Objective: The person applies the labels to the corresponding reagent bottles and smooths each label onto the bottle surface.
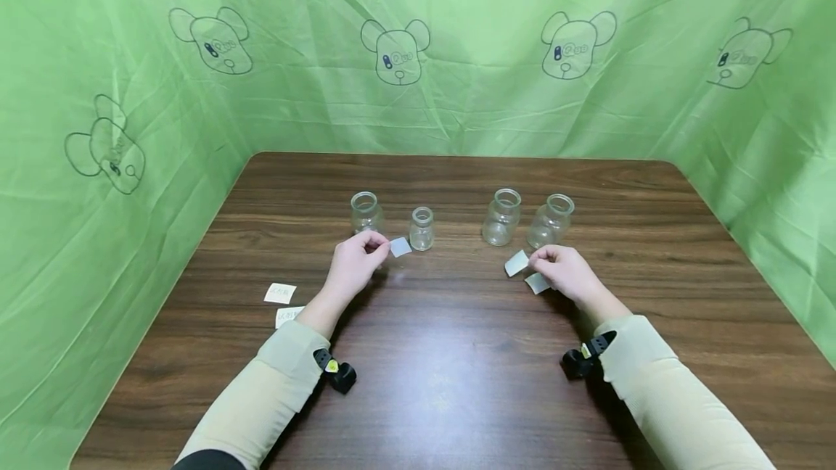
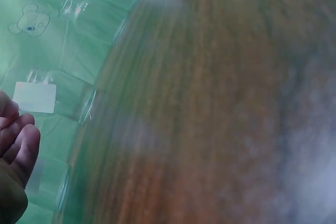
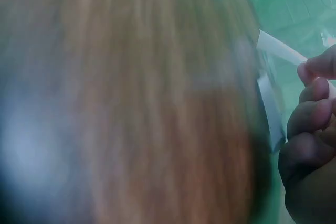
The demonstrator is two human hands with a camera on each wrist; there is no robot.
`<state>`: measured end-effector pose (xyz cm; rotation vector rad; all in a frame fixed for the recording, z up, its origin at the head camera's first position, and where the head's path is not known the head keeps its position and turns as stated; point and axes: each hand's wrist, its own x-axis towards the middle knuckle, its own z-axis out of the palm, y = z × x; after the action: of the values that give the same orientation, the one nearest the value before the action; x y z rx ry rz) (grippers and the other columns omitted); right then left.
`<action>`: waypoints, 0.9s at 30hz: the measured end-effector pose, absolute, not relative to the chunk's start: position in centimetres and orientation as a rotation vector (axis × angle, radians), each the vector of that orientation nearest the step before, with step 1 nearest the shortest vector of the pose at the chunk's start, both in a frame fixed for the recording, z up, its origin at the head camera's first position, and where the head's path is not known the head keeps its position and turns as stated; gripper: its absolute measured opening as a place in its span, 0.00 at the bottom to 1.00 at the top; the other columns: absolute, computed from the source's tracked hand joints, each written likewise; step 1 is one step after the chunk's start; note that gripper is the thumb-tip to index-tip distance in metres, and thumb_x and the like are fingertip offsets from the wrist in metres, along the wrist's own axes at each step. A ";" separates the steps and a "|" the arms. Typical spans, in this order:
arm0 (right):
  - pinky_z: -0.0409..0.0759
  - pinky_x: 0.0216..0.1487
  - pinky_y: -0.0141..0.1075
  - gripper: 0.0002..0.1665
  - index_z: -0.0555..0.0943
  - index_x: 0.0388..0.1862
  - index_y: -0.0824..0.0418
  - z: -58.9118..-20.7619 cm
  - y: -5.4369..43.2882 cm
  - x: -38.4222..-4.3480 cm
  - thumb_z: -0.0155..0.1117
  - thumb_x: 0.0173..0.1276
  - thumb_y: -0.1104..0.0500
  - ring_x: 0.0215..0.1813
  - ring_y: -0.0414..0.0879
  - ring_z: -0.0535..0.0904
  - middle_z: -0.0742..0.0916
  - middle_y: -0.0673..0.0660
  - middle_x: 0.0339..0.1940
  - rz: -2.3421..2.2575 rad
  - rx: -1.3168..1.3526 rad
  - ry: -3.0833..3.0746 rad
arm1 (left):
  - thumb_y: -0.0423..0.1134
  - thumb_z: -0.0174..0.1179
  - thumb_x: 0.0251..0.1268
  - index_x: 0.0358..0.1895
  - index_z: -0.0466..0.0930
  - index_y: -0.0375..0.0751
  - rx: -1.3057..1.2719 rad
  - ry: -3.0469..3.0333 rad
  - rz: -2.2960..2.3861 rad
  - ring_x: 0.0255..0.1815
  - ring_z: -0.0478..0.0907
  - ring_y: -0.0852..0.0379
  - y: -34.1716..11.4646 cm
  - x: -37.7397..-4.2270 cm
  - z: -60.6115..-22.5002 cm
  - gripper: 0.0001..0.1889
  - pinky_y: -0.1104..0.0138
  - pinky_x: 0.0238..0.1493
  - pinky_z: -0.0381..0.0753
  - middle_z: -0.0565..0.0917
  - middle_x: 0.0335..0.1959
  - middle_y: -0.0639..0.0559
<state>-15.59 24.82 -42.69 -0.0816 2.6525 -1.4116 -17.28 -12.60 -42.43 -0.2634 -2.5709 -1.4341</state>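
Note:
Between the thumb and fingertips of my left hand (image 1: 355,263) is pinched a small white paper slip (image 1: 400,246). It is beside a small clear glass jar (image 1: 421,229); the left wrist view shows the slip (image 2: 34,97) overlapping a jar. A wider glass jar (image 1: 366,212) stands behind that hand, partly hidden. My right hand (image 1: 567,272) pinches another white slip (image 1: 517,263) by its edge. A second slip (image 1: 538,283) is at its lower fingers, seemingly held by them. Just behind are two open glass jars, one (image 1: 501,217) left of the other (image 1: 551,222).
Two white slips with handwriting, one (image 1: 279,293) above the other (image 1: 289,315), lie on the brown wooden table (image 1: 437,354) by my left forearm. Green cloth (image 1: 470,114) with bear-like drawings hangs around the table's back and sides.

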 end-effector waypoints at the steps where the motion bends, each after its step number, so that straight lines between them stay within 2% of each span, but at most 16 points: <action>1: 0.62 0.15 0.32 0.11 0.78 0.37 0.71 -42.8 25.0 -15.5 0.56 0.62 0.63 0.15 0.39 0.64 0.70 0.47 0.12 -1.412 -0.068 2.652 | 0.37 0.61 0.58 0.31 0.82 0.42 -0.262 -2.569 -1.433 0.19 0.75 0.61 -12.6 -17.3 -42.5 0.03 0.69 0.23 0.72 0.80 0.21 0.55; 12: 0.66 0.18 0.33 0.10 0.79 0.35 0.67 -42.9 27.0 -14.6 0.57 0.61 0.60 0.17 0.41 0.68 0.73 0.48 0.14 -1.192 -0.015 2.802 | 0.36 0.62 0.58 0.31 0.81 0.42 -0.263 -2.556 -1.462 0.19 0.75 0.61 -12.5 -17.2 -42.6 0.02 0.69 0.22 0.73 0.81 0.22 0.54; 20: 0.67 0.29 0.37 0.09 0.81 0.34 0.63 -42.6 28.3 -14.2 0.56 0.61 0.59 0.27 0.45 0.71 0.80 0.51 0.24 -0.888 -0.108 2.987 | 0.36 0.62 0.58 0.31 0.81 0.41 -0.256 -2.553 -1.482 0.18 0.74 0.60 -12.2 -17.4 -42.7 0.02 0.69 0.20 0.73 0.81 0.23 0.53; 22: 0.67 0.29 0.37 0.10 0.81 0.35 0.63 -42.6 28.5 -14.1 0.56 0.62 0.59 0.26 0.45 0.71 0.80 0.51 0.24 -0.876 -0.100 2.992 | 0.36 0.62 0.58 0.31 0.81 0.41 -0.259 -2.554 -1.488 0.17 0.74 0.60 -12.0 -17.4 -42.6 0.03 0.69 0.19 0.72 0.81 0.23 0.52; 27: 0.71 0.20 0.37 0.11 0.79 0.39 0.64 -42.6 28.7 -13.7 0.54 0.64 0.58 0.18 0.44 0.71 0.77 0.51 0.17 -0.958 -0.033 2.926 | 0.36 0.62 0.58 0.31 0.81 0.40 -0.266 -2.548 -1.511 0.17 0.75 0.60 -11.8 -17.5 -42.7 0.03 0.69 0.18 0.72 0.81 0.23 0.52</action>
<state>-13.67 28.73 -42.58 -0.0326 2.9261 -0.9580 -17.52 -11.81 -42.66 -0.2658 -2.5477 -1.5109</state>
